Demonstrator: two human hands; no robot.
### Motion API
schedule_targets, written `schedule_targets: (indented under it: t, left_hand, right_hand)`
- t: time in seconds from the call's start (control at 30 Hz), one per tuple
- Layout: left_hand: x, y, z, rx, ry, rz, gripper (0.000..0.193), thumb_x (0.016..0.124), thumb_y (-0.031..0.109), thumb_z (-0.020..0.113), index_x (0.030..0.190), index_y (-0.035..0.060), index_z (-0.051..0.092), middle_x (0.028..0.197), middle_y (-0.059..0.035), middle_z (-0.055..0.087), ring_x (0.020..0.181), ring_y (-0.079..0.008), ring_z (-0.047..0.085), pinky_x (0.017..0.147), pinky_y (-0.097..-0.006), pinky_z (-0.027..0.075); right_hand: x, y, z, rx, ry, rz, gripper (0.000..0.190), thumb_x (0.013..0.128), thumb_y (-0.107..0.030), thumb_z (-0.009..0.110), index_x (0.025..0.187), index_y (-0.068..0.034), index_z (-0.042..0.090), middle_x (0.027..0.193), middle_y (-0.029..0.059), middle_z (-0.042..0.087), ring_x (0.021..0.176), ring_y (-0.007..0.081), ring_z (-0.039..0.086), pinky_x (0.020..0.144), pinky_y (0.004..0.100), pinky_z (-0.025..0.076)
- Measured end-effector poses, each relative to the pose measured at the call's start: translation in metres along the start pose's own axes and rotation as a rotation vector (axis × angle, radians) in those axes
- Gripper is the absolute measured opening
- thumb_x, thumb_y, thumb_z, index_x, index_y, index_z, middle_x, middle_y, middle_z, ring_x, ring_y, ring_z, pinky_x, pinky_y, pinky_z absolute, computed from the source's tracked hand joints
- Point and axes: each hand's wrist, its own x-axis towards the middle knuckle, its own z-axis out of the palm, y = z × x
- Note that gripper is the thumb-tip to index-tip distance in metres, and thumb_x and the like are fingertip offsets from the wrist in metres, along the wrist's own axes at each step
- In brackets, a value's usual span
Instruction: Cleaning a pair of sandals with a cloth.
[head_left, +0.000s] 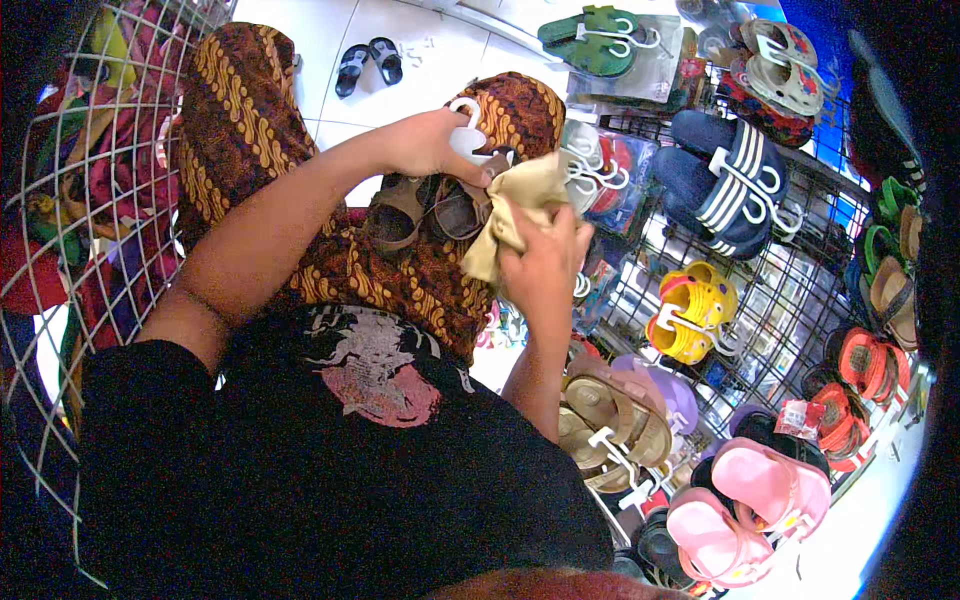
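A pair of brown sandals hangs over my lap, joined at a white plastic shoe hanger. My left hand grips the sandals beside the hanger, with the thumb along one strap. In my right hand is a bunched tan cloth, which lies against the edge of the right-hand sandal. Part of that sandal is hidden behind the cloth, and the right hand looks slightly blurred.
To the right, a black wire grid rack carries navy striped slides, yellow clogs and pink sandals. White wire mesh with coloured items behind it rises at left. Black sandals lie on the tiled floor.
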Motion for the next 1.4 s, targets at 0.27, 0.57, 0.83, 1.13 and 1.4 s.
schedule_targets:
  t: [0.27, 0.57, 0.83, 1.13, 1.4]
  left_hand:
    - [0.005, -0.022, 0.008, -0.029, 0.017, 0.089, 0.068, 0.074, 0.053, 0.079, 0.106, -0.0039, 0.062, 0.099, -0.0201, 0.068, 0.092, -0.0312, 0.065, 0.082, -0.0388, 0.050]
    - [0.008, -0.015, 0.003, -0.025, -0.026, 0.196, 0.070, 0.074, 0.055, 0.079, 0.104, -0.0044, 0.059, 0.097, -0.0228, 0.067, 0.091, -0.0314, 0.067, 0.081, -0.0401, 0.050]
    - [0.005, -0.010, 0.005, 0.116, -0.046, 0.195, 0.069, 0.076, 0.056, 0.075, 0.105, -0.0048, 0.061, 0.097, -0.0223, 0.067, 0.091, -0.0336, 0.067, 0.081, -0.0402, 0.050]
    - [0.009, -0.028, 0.017, 0.054, 0.012, 0.255, 0.062, 0.076, 0.049, 0.078, 0.112, -0.0006, 0.065, 0.101, -0.0193, 0.070, 0.092, -0.0297, 0.068, 0.080, -0.0381, 0.052]
    - [0.012, -0.028, 0.015, 0.060, -0.068, 0.238, 0.068, 0.077, 0.054, 0.077, 0.117, 0.0011, 0.064, 0.101, -0.0177, 0.070, 0.091, -0.0287, 0.068, 0.082, -0.0374, 0.052]
  right_hand:
    - [0.003, 0.006, 0.009, 0.110, 0.022, -0.030, 0.045, 0.071, -0.012, 0.064, 0.114, -0.024, 0.075, 0.113, 0.0157, 0.053, 0.105, 0.0375, 0.046, 0.097, 0.0446, 0.040]
    - [-0.003, 0.013, 0.023, 0.135, 0.089, 0.012, 0.033, 0.073, -0.014, 0.067, 0.104, -0.020, 0.076, 0.107, 0.0183, 0.054, 0.106, 0.0384, 0.048, 0.093, 0.0477, 0.041]
    - [-0.012, 0.007, 0.033, 0.080, 0.294, -0.115, 0.029, 0.071, -0.014, 0.068, 0.098, -0.015, 0.077, 0.101, 0.0123, 0.056, 0.098, 0.0345, 0.048, 0.088, 0.0442, 0.042]
    - [-0.006, 0.013, 0.028, 0.134, 0.261, -0.127, 0.026, 0.071, -0.013, 0.067, 0.094, -0.015, 0.077, 0.103, 0.0138, 0.057, 0.098, 0.0351, 0.050, 0.087, 0.0424, 0.044]
    - [-0.014, 0.015, 0.041, 0.361, 0.254, -0.116, 0.029, 0.068, -0.009, 0.066, 0.094, -0.014, 0.078, 0.099, 0.0126, 0.058, 0.097, 0.0346, 0.052, 0.089, 0.0417, 0.043]
